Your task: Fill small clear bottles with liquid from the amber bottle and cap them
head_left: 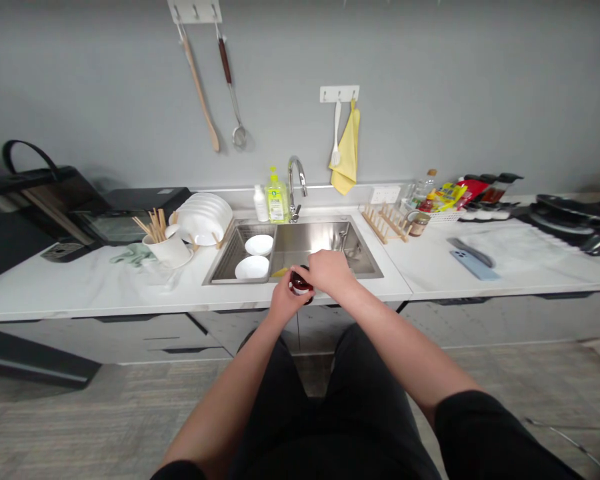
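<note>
My left hand (286, 297) is closed around a small dark red jar (301, 283) at the front edge of the sink. At the jar's upper right side my right hand (330, 270) makes a fist, its thumb reaching the jar; what its curled fingers hold, if anything, is hidden. Below both hands is the steel sink (305, 240). Two white bowls (253, 268) sit in the rack on its left side. Partly behind my left hand shows a bit of something yellow (280, 272) in the basin.
Behind the sink stand a faucet (295, 190) and a green soap bottle (277, 200). White plates (205, 217) and a utensil holder (167, 252) are left. To the right are a wooden rack (387, 223), a brown jar (418, 225) and a blue phone (474, 264).
</note>
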### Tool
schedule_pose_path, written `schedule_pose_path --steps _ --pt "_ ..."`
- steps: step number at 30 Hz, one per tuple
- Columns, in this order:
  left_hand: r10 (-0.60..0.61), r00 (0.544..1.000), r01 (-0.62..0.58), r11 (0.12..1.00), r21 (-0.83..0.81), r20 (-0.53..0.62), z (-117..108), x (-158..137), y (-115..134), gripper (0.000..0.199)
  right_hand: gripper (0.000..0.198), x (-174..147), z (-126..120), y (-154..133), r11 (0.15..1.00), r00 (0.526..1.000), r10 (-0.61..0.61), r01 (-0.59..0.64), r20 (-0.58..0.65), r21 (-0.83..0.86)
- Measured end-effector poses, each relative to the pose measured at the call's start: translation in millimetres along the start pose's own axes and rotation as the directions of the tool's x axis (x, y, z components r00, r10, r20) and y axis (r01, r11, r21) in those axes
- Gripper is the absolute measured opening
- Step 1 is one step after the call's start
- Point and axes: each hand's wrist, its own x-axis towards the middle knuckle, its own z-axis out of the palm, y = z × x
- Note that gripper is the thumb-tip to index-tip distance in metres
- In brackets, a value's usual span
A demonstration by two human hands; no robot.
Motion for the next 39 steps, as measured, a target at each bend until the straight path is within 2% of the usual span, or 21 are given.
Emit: schedule_pose_path --steps 6,9,12,17,21,24,27,29,31,35,37,39 --pt "-0.024 1.0 0.024 1.0 -0.006 -0.003 4.0 -1.8 -4.7 0.067 0.067 14.8 2.6 -11.0 0.998 0.998 -0.058 0.059 0.035 -0.028" --pt "-0.017 1.0 0.017 0.999 -0.048 -0.006 5.2 1.7 -8.7 0.072 0.058 17.2 5.6 -8.9 0.995 0.993 -0.083 0.086 0.082 -0.041" --pt "-0.002 1.0 0.001 0.998 -0.068 -0.013 5.2 4.9 -11.1 0.076 0.052 16.8 7.1 1.0 0.983 0.979 -0.181 0.184 0.095 -0.019" --pt "0.003 1.0 -0.002 0.995 -0.103 0.015 3.7 7.4 -13.1 0.087 0.026 14.3 3.2 21.0 0.95 0.948 -0.31 0.306 0.069 0.063" --pt "0.024 0.999 -0.021 0.995 -0.099 0.028 2.8 8.5 -13.4 0.088 0.038 16.6 -0.5 22.9 0.953 0.96 -0.278 0.279 -0.031 0.117" --pt "0.01 0.999 -0.007 0.995 -0.097 0.034 2.6 8.6 -12.8 0.087 0.036 20.1 0.2 21.0 0.968 0.973 -0.23 0.228 0.003 0.107" --pt "0.001 0.999 0.002 0.996 -0.09 0.04 2.4 8.6 -12.9 0.086 0.023 21.5 1.7 22.5 0.943 0.951 -0.307 0.299 0.033 0.145" --pt "0.007 0.999 -0.003 0.996 -0.089 0.038 2.3 8.6 -14.1 0.088 0.038 20.9 1.7 23.1 0.916 0.931 -0.364 0.356 0.011 0.186" --pt "0.017 0.999 -0.014 0.996 -0.086 0.034 2.1 8.5 -15.4 0.089 0.047 19.9 1.0 21.2 0.924 0.941 -0.339 0.337 -0.019 0.18" --pt "0.013 0.999 -0.011 0.997 -0.076 0.034 1.7 8.4 -14.6 0.087 0.036 20.0 -1.7 14.2 0.973 0.975 -0.219 0.216 0.034 0.078" --pt "0.006 0.999 -0.003 0.997 -0.08 0.038 1.3 8.4 -12.1 0.086 0.028 20.5 -3.0 12.9 0.965 0.965 -0.253 0.247 0.063 0.084" --pt "0.001 0.999 0.003 0.996 -0.089 0.044 1.0 8.4 -9.6 0.087 0.035 20.3 -4.1 12.5 0.944 0.948 -0.314 0.306 0.049 0.124"
